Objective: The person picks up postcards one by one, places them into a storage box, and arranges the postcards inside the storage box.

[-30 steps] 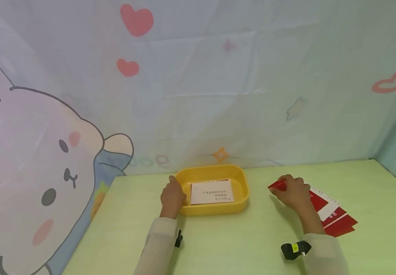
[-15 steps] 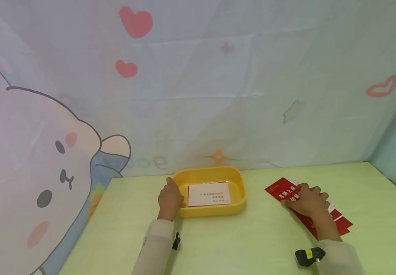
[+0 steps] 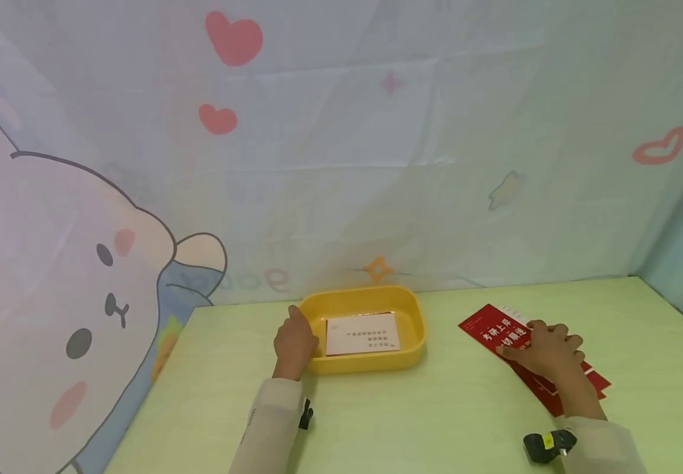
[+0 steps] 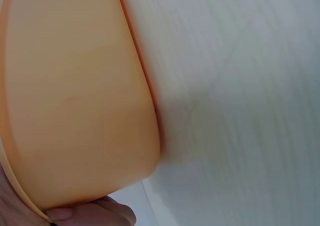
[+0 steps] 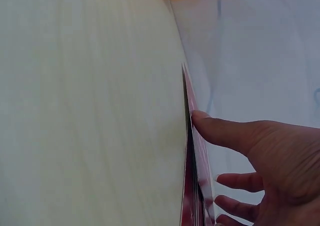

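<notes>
My left hand (image 3: 296,342) grips the left end of a yellow tray (image 3: 365,362), thumb over the rim; the left wrist view shows fingers (image 4: 102,213) against the outside of its wall. A white printed card (image 3: 361,334) with a red edge beneath lies inside the tray. On the right, a red card (image 3: 489,322) with white characters tops a fanned pile of red and white cards (image 3: 596,380). My right hand (image 3: 545,352) rests on it with spread fingers. In the right wrist view the thumb (image 5: 215,127) touches the top card, and the other fingertips meet the pile's side.
The pale green table (image 3: 424,421) reaches back to a hanging cloth (image 3: 341,197) printed with hearts and a rabbit. The tray stands close to that cloth. Bare tabletop lies between the tray and the cards.
My right hand held up a red card's corner a second ago. It has since spread its fingers and slid right and nearer, leaving the card's printed face uncovered. The left hand still holds the tray.
</notes>
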`<state>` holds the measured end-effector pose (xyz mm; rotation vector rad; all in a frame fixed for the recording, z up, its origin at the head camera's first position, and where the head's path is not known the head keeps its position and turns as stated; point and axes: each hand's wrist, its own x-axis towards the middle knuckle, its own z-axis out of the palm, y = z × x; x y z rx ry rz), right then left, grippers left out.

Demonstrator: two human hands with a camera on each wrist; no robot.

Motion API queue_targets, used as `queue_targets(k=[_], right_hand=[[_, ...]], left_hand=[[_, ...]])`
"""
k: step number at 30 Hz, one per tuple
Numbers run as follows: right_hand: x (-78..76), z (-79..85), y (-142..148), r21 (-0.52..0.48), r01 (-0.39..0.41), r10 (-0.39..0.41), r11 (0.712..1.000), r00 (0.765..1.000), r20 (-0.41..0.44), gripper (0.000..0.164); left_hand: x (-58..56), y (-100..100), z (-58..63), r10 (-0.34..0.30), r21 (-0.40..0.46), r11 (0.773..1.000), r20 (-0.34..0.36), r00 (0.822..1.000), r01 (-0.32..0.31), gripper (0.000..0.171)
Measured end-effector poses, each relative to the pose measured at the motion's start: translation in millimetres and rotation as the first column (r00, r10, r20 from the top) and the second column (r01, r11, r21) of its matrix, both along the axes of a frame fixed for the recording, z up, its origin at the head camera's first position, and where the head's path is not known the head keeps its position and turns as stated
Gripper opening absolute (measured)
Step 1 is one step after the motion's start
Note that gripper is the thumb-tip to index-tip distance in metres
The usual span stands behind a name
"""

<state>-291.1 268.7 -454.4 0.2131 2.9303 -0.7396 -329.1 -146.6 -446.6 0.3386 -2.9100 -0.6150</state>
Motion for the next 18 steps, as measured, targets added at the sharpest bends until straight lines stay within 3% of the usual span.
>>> queue_targets(k=[11, 18], right_hand=[[0.1, -4.3, -0.7, -0.044, 0.084, -0.083, 0.996, 0.996, 0.022, 0.098], [1.0, -5.9, 1.3, -0.069, 0.089, -0.087, 0.994, 0.996, 0.022, 0.099]], left_hand=[[0.7, 1.5, -0.3, 0.018, 0.000, 1.000, -0.010, 1.000, -0.018, 0.047], [2.6, 2.2, 0.7, 0.020, -0.005, 1.000, -0.013, 1.000, -0.020, 0.045]])
